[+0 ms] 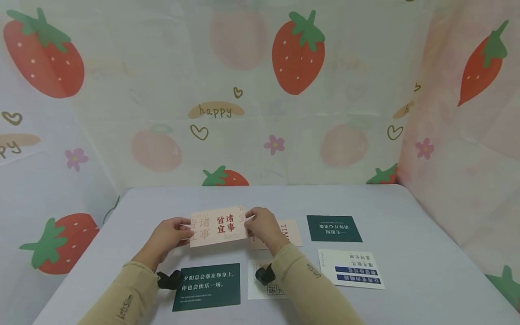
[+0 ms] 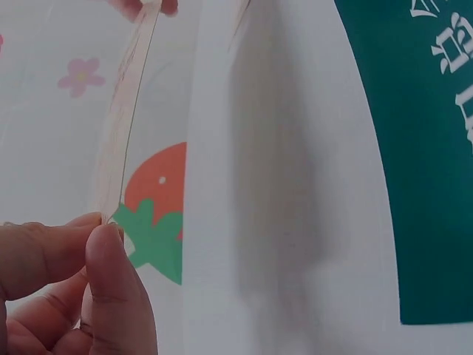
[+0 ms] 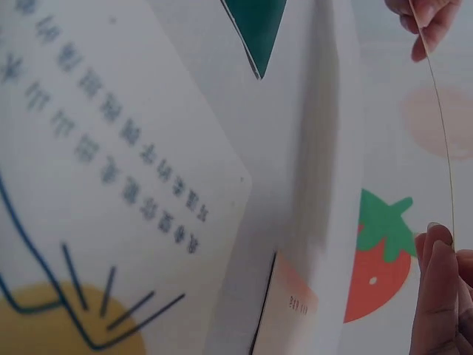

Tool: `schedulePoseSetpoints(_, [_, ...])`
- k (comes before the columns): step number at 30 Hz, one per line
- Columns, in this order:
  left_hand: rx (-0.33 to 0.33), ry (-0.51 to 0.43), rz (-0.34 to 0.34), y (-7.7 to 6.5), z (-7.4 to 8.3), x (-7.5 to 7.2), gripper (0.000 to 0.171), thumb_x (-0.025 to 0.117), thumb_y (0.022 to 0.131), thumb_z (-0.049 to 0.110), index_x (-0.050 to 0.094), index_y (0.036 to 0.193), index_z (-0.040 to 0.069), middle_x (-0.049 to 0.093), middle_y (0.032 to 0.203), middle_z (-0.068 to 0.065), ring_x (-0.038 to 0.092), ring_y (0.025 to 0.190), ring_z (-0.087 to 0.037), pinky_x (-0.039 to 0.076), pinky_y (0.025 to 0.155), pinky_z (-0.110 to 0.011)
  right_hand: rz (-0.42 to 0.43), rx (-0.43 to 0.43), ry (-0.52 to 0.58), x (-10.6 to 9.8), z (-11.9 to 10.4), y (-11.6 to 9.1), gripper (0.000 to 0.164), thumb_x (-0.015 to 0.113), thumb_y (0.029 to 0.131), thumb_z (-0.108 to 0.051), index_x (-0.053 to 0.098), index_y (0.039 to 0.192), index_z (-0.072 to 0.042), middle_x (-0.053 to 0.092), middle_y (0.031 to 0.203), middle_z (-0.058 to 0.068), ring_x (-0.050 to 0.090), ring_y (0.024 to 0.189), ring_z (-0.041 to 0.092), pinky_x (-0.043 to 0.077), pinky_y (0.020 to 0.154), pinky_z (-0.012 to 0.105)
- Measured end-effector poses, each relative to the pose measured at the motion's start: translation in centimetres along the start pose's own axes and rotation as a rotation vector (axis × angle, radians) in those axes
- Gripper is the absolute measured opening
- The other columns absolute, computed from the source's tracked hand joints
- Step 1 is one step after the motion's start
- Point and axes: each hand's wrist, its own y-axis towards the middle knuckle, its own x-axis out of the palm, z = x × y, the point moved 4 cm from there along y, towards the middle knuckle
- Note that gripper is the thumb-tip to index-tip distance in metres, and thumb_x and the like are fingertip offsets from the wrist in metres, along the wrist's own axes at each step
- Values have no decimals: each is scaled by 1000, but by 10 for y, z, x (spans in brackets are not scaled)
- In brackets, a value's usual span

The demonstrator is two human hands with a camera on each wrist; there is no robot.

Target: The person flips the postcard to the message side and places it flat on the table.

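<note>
A pale pink card point(image 1: 218, 227) with red Chinese characters is held up above the white table. My left hand point(image 1: 172, 234) pinches its left edge between thumb and fingers, and my right hand point(image 1: 263, 225) pinches the right edge. Both wrist views show the card nearly edge-on, with the left thumb point(image 2: 111, 274) and the right fingers point(image 3: 436, 296) against it. Beneath it in the head view lies a dark green card point(image 1: 209, 286) with white writing. Under my right forearm are a white card point(image 1: 257, 289) and another pink card point(image 1: 292, 232), both partly hidden.
On the table's right side lie a second green card point(image 1: 334, 228) and a white card with blue bands point(image 1: 352, 268). A strawberry-print cloth point(image 1: 260, 104) stands behind the table point(image 1: 406, 225) and along both sides. Black wrist straps point(image 1: 169, 280) sit over the sleeves.
</note>
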Motion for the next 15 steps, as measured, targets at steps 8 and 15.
schedulePoseSetpoints(8, [3,-43,4,1,-1,-1,29,65,84,12,57,109,-1,58,103,-13,59,82,-15,53,75,-27,-11,3,52,-4,-2,-1,15,60,84,-7,61,99,-6,59,79,6,64,67,20,53,63,35])
schedulePoseSetpoints(15, [-1,-41,9,3,-2,-3,26,65,84,13,59,106,-1,58,103,-13,59,84,-15,52,80,-32,-11,4,92,-4,-3,-2,10,59,84,-7,60,94,-8,58,79,7,65,69,23,54,68,40])
